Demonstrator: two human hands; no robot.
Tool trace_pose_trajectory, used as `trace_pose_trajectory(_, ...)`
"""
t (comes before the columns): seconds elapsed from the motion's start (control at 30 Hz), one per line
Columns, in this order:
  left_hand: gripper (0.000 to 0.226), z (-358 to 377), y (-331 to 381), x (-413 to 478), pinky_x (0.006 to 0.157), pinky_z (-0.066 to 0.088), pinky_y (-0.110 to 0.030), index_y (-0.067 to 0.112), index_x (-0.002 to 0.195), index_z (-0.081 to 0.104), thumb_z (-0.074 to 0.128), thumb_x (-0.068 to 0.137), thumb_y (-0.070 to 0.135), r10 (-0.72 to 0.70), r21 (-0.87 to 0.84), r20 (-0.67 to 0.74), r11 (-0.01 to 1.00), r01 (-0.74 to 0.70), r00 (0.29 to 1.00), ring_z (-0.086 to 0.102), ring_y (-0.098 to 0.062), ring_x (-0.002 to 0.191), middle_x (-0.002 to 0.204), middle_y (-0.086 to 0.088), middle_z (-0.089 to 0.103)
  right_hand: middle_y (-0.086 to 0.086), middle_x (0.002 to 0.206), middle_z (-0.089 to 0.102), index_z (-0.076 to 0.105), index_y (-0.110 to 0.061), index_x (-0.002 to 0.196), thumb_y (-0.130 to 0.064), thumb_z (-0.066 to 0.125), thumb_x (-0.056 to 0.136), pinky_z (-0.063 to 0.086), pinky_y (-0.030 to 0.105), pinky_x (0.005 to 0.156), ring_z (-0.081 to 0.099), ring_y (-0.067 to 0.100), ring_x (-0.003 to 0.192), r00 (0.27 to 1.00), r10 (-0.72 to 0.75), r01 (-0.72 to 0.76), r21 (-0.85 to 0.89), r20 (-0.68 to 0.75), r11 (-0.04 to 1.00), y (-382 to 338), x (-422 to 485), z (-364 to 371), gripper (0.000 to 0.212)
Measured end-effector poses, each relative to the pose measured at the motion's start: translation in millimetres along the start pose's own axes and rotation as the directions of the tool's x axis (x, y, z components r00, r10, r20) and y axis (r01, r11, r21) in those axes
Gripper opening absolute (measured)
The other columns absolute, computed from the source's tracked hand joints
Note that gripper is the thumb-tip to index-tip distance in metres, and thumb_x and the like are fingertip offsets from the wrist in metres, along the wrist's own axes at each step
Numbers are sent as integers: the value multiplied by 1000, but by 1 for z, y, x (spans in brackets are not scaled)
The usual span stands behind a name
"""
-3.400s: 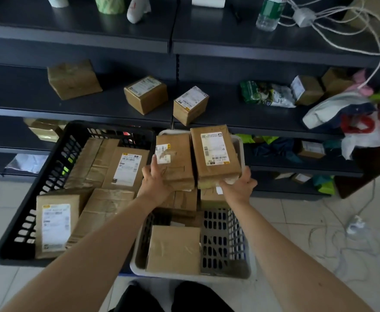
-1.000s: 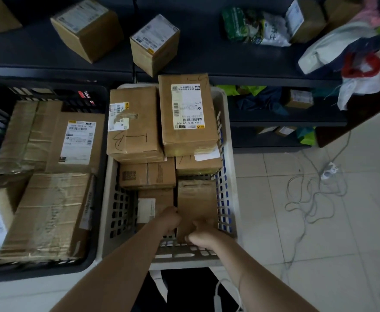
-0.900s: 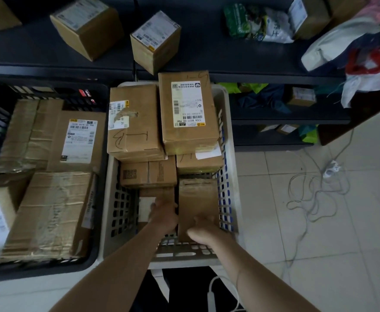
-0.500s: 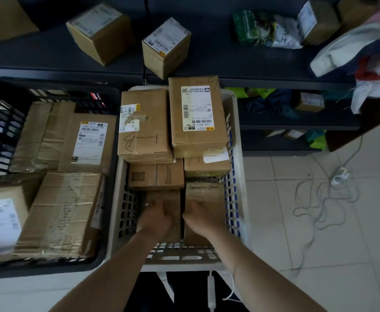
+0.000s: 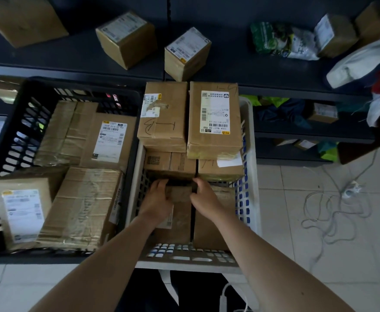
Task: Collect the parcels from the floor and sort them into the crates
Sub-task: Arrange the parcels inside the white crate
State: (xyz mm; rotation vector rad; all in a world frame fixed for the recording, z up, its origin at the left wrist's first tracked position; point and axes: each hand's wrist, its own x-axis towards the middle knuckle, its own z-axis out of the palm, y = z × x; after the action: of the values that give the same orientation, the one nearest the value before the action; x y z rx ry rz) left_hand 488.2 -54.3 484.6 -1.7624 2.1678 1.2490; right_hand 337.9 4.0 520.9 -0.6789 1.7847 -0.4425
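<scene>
The white crate [image 5: 250,140] stands in the middle, stacked with brown parcels. Two large labelled parcels [image 5: 213,118] lie on top at its far end. Both my hands are inside the crate near its middle. My left hand [image 5: 159,198] and my right hand [image 5: 203,197] press from either side on a small brown parcel [image 5: 180,194]. It sits above two upright parcels [image 5: 209,224] at the crate's near end. The black crate [image 5: 19,122] on the left holds several bigger taped parcels [image 5: 83,206].
Dark shelves run along the back with loose boxes [image 5: 126,37], a green packet [image 5: 272,39] and a heap of cloth [image 5: 364,61]. A tangled white cable [image 5: 328,212] with a plug lies on the tiled floor to the right.
My hands moved from the tops of the two upright parcels at the near end toward the crate's middle. They now hold a small parcel between them.
</scene>
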Motion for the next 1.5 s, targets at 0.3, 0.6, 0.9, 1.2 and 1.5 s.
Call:
trace_pose_trajectory(0.3, 22, -39, 60, -8, 72, 45, -25, 11, 112, 51, 48, 91, 3, 102, -226, -499, 943, -243, 861, 54, -17, 94, 117, -3, 48, 7, 122, 46, 53, -9, 111, -5, 59, 91, 40, 9, 58, 53, 11, 83, 631, -249, 240, -120, -735, 963, -30, -17, -28, 21)
trace_pose_trajectory(0.6, 38, -42, 134, -11, 91, 38, -27, 22, 136, 45, 34, 101, 31, 84, -513, -337, 819, -258, 938, 48, -9, 114, 135, 3, 51, -22, 103, 47, 34, -17, 131, -4, 55, 91, 41, 3, 59, 55, 2, 85, 649, -81, 405, 254, -756, 878, -33, -34, -55, 47)
trace_pose_trajectory(0.9, 58, -49, 124, -35, 93, 46, -36, 24, 123, 59, 21, 99, 59, -22, -713, -118, 697, -69, 993, 58, -14, 103, 103, 10, 63, 8, 62, 54, 50, -12, 71, -43, 33, 104, 42, 34, 55, 52, 23, 57, 614, -76, 387, 215, -786, 897, 12, -60, -64, 49)
trace_pose_trajectory(1.2, 66, -25, 86, -57, 82, 56, -35, 29, 127, 42, 52, 79, 73, -29, -557, 61, 828, 58, 998, 64, -16, 101, 125, -3, 57, -4, 89, 66, 48, -24, 102, -57, 43, 97, 56, 28, 56, 68, 10, 74, 717, -123, 287, 130, -686, 949, 28, -70, -34, 33)
trace_pose_trajectory(1.5, 61, -28, 77, -64, 77, 50, -32, 31, 134, 41, 35, 89, 72, -11, -237, 61, 971, 25, 998, 62, -12, 87, 112, 5, 65, -9, 83, 61, 47, -26, 109, -52, 32, 103, 40, 25, 56, 57, 5, 71, 862, -61, 77, 11, -504, 997, 21, -74, -50, 30)
